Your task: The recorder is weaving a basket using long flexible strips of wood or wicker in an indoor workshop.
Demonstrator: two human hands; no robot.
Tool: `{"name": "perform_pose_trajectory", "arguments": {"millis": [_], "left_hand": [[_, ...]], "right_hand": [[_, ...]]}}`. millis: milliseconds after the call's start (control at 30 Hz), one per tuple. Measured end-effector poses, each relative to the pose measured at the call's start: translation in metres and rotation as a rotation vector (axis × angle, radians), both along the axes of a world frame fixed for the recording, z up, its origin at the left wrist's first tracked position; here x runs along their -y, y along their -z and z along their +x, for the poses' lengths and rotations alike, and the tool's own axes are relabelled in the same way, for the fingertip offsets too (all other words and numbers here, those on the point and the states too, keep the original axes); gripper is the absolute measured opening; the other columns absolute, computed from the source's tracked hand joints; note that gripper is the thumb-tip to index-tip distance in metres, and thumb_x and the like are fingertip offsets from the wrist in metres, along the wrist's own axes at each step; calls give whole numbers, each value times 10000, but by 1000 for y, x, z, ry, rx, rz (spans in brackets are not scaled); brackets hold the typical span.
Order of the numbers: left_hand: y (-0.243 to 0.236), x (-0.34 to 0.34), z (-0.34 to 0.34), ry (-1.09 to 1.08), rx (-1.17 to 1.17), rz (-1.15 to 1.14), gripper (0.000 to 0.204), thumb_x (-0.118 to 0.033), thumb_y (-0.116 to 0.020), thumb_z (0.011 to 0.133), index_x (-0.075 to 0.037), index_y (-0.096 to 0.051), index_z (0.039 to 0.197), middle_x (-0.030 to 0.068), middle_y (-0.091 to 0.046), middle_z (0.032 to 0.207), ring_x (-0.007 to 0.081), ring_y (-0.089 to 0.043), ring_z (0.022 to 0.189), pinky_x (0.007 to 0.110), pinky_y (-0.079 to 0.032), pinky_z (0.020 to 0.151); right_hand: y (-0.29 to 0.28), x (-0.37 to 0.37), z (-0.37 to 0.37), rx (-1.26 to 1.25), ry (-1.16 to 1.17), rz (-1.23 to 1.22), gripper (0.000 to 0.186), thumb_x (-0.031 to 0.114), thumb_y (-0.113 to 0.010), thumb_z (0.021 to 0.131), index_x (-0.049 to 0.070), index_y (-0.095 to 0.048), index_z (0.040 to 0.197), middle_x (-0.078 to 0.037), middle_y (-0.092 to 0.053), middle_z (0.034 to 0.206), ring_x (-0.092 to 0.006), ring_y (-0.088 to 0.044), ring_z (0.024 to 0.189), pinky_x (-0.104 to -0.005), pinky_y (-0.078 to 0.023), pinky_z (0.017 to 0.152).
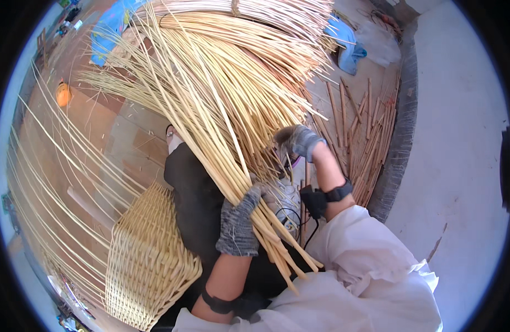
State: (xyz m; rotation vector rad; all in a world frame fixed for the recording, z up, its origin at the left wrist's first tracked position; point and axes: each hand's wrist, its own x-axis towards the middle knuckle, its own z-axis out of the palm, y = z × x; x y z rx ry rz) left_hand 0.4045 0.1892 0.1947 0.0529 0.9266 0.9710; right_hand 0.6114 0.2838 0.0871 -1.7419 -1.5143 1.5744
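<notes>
My left hand [239, 221], in a grey knitted glove, is closed round a loose bunch of peeled willow rods [202, 146]. Their thick ends stick out below the hand over my lap, and their thin ends fan away to the upper left. A large pile of pale willow rods [255, 91] lies just beyond, its thick ends pointing right. At those ends is my gloved right hand [300, 141], its fingers curled inward; what they hold, if anything, is hidden. On my left, a partly woven wicker basket [149, 257] leans by my leg, long unwoven rods spreading from it.
Brown sticks [371, 138] lie on the floor along the right wall [459, 110]. Farther off are a tied bundle of paler rods [282, 19], blue cloth [349, 52] and clear plastic sheeting [379, 41]. An orange object [63, 94] sits on the floor at far left.
</notes>
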Motion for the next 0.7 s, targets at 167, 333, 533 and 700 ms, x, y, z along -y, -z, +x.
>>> {"name": "perform_pose_trajectory", "arguments": {"millis": [167,333,533,700], "left_hand": [[-1,-3,3,14,-24,-61,278,-25,-549,786,-41,-447,1044,75,-524,792,167,-539,664,280,-489,568],[-4,-7,3,17,-14,-49,269,-22,-551,783,-39,-448,1031,82,-534,775,172,-568,652,284,-519,565],[-6,-1,-2,-15,-46,-37,277,-11,-555,772,-26,-443,1025,89,-530,775,184,-566,655,290,-520,576],[-1,4,2,80,-124,-8,300,-37,-572,766,-6,-460,1043,102,-552,815,201,-578,678,299,-515,568]], "right_hand": [[101,-30,-32,1000,23,108,169,78,-508,729,22,-646,807,-193,-610,815,-318,-605,754,-387,-488,662],[89,-26,-43,878,114,90,186,96,-465,759,11,-625,801,-209,-600,831,-333,-592,787,-406,-475,710],[93,-29,-49,517,633,40,395,232,-248,867,-31,-531,951,-278,-542,938,-405,-511,921,-453,-409,786],[90,-44,-11,979,-38,158,271,204,-427,796,22,-570,936,-254,-564,909,-369,-553,869,-416,-442,756]]}}
